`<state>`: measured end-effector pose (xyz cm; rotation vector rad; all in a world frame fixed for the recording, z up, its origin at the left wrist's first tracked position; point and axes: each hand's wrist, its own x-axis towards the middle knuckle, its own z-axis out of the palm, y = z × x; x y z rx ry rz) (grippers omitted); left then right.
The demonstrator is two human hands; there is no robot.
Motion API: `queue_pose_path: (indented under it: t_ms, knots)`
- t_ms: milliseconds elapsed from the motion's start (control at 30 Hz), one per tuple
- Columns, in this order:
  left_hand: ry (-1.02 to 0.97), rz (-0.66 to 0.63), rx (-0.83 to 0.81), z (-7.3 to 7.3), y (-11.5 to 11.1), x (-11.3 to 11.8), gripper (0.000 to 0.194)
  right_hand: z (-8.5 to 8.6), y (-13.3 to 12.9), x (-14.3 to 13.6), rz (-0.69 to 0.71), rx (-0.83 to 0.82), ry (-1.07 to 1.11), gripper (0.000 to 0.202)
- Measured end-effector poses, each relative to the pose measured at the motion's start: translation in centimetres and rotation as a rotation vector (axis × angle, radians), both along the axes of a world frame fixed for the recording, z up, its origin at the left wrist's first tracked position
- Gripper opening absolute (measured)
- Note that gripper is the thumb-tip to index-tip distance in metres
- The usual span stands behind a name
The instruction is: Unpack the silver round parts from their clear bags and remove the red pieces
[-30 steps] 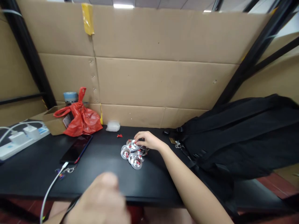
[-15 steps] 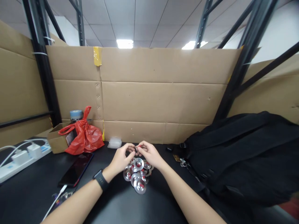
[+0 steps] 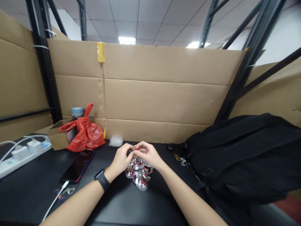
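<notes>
My left hand [image 3: 123,155] and my right hand [image 3: 149,153] meet above the black table, fingertips pinched together. Between the right fingertips shows a small red piece [image 3: 137,148], too small to name its kind. Whatever the left fingers pinch is hidden or too tiny to make out. Just below and in front of both hands lies a heap of shiny, silvery round discs with red centres [image 3: 141,183], some overlapping. My fingers and thumbs cover the far side of this heap.
At left are a red plastic bag [image 3: 86,136], an open cardboard box [image 3: 57,138], a charging phone [image 3: 77,166] and a white power strip [image 3: 25,157]. A small clear packet [image 3: 116,141] sits near the cardboard wall [image 3: 155,100]. A large black backpack [image 3: 244,157] fills the right.
My fingertips have drawn closer together, and the right thumb now lies across toward the left fingers. The camera view has shifted slightly. The heap looks unchanged.
</notes>
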<state>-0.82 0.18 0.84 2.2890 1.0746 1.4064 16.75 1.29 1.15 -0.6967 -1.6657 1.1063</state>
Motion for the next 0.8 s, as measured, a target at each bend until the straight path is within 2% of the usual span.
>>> queue_pose_path:
  t_ms: [167, 300, 367, 467, 567, 667, 800]
  knots:
    - [0.086, 0.061, 0.118, 0.0, 1.6, -1.2, 0.007, -0.1, 0.6, 0.2, -0.141, 0.055, 0.001, 0.038]
    - [0.258, 0.205, 0.172, -0.1, 3.7, -3.6, 0.010, -0.4, 2.7, 2.7, -0.325, 0.114, 0.015, 0.034]
    - [0.378, 0.289, 0.151, -0.5, 4.6, -4.9, 0.009, -0.9, 3.8, 4.9, -0.459, 0.164, -0.101, 0.029]
    - [0.531, 0.332, 0.087, -1.2, 5.5, -6.3, 0.010, -1.9, 5.2, 8.4, -0.608, 0.217, -0.503, 0.020]
    - [0.603, 0.323, 0.062, -1.8, 5.9, -6.8, 0.011, -3.3, 6.0, 10.6, -0.635, 0.189, -0.706, 0.018]
    - [0.626, 0.324, 0.059, -2.0, 6.0, -6.7, 0.011, -4.4, 6.6, 11.3, -0.614, 0.146, -0.735, 0.022]
    - [0.650, 0.324, 0.052, -2.1, 6.0, -6.4, 0.011, -5.0, 6.9, 11.2, -0.574, 0.134, -0.771, 0.021]
